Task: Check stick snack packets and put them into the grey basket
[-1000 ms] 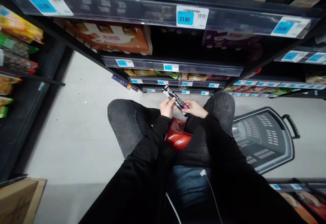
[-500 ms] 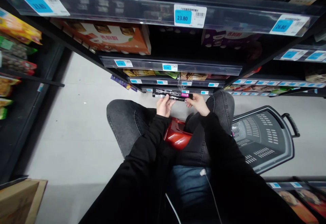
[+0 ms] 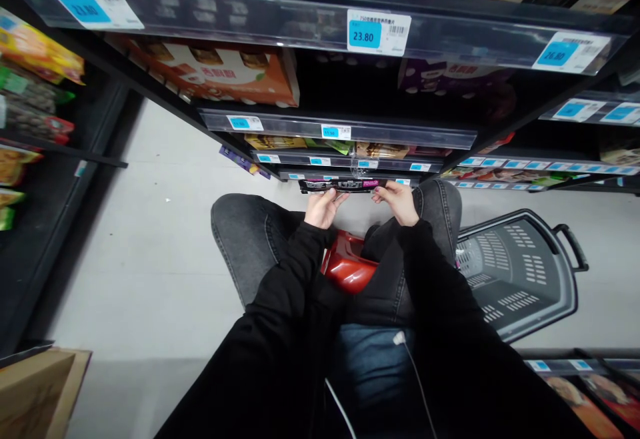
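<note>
We hold the black snack bar (image 3: 343, 185) level, long axis left-right, pink end right, at the lowest shelf (image 3: 350, 175). Left hand (image 3: 323, 208) pinches its left-middle part; right hand (image 3: 400, 200) grips the pink end.

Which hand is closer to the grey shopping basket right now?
Right. The right hand holds the pink end of the black packet, just left of the basket; the left hand holds the packet's other end, farther away.
</note>
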{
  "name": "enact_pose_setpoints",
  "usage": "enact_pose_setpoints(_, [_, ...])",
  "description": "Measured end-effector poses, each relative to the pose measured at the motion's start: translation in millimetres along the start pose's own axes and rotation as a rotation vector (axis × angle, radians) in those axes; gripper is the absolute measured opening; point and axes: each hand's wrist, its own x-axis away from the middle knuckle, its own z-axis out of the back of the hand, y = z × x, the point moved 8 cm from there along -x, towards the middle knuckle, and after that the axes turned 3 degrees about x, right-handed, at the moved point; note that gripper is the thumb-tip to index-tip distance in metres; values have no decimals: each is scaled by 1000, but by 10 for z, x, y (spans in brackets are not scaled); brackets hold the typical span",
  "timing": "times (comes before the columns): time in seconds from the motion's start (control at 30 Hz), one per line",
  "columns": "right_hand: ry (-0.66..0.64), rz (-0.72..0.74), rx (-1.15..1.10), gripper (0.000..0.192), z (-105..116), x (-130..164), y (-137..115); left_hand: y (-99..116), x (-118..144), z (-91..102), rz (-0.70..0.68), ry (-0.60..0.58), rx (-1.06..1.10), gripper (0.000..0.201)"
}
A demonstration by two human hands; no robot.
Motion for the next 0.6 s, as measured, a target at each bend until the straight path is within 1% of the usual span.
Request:
enact_pose_setpoints(0.17, [19,17,21,25,18,5,-25,-27,-16,19,18,40,-20,11])
enact_pose_setpoints(0.43, [21,7,44,27,12,3,-31,-87,-38,73,41,80,15,7])
enact_pose_setpoints(0.53, [19,10,35,26,10,-7,-25,-94,-42,78,44,82,17,10])
enact_pose_setpoints(0.6, [33,9,24,27,28,-18,-14,-84,-44,82,44,87,23,16])
